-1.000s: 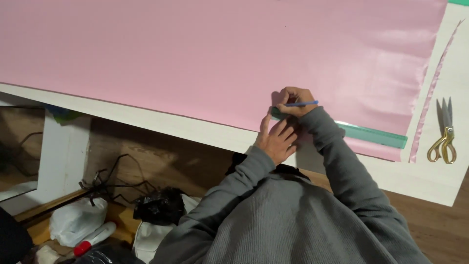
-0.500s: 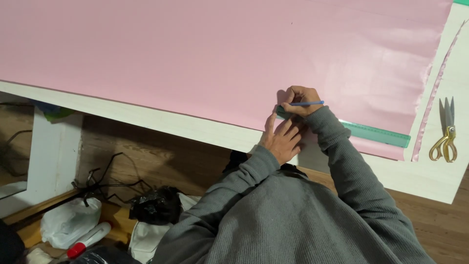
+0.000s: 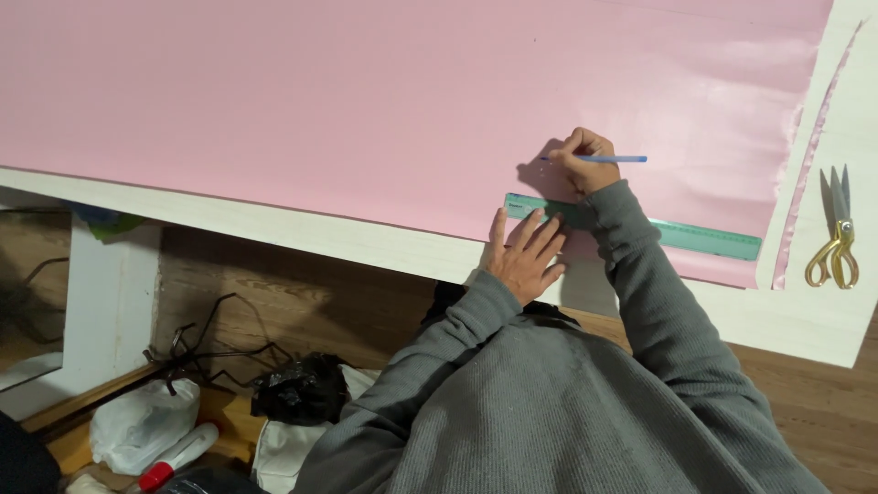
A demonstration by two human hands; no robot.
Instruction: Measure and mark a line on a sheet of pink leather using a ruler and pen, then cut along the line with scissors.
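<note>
A large pink sheet (image 3: 366, 101) covers most of a white table (image 3: 805, 320). A green ruler (image 3: 704, 239) lies along the sheet's near edge. My left hand (image 3: 526, 256) rests flat, fingers spread, pressing on the ruler's left end. Just above the ruler, my right hand (image 3: 583, 160) grips a blue pen (image 3: 611, 159), its tip touching the pink sheet. Grey sleeves cover both arms.
Gold-handled scissors (image 3: 834, 240) lie on the table at the right, beside a thin pink paper strip (image 3: 803, 174). Under the table, on the wooden floor, are tangled cables (image 3: 197, 343), a black bag (image 3: 297, 389), white plastic bags (image 3: 142, 425) and a red-capped white bottle (image 3: 178, 457).
The view has drawn closer. My left hand has flattened onto the ruler's left end, and my right hand with the pen has lifted a little above the ruler.
</note>
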